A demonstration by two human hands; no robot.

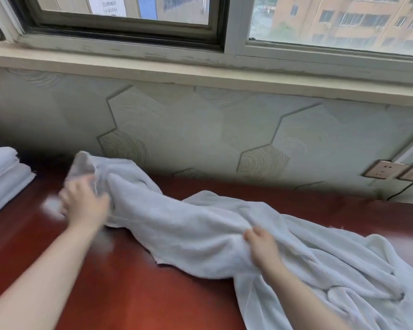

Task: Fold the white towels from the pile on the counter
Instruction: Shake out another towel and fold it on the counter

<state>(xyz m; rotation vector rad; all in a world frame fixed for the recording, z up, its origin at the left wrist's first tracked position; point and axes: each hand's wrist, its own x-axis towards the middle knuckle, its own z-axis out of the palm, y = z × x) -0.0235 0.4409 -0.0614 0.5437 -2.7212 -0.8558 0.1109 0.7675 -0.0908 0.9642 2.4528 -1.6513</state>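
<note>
- Far to my left, a stack of folded towels (pixel 3 172) sat on the red-brown counter (pixel 119 294). I think that part of the job was done.
- My left hand (pixel 85 202) held one end of a white towel (pixel 188 234), with my fingers curled into the cloth. The picture was blurry there, so I could not tell just how I gripped it.
- The towel lay stretched across the counter between my hands. It was bunched up, wrinkled and not flat. It had no neat fold in it yet.
- My right hand (pixel 262 246) pinched a bump of the same towel near its middle.
- To my right, the cloth spread into a loose, crumpled heap (pixel 348 282). I think more folding was left there, and this towel had only just been started.
</note>
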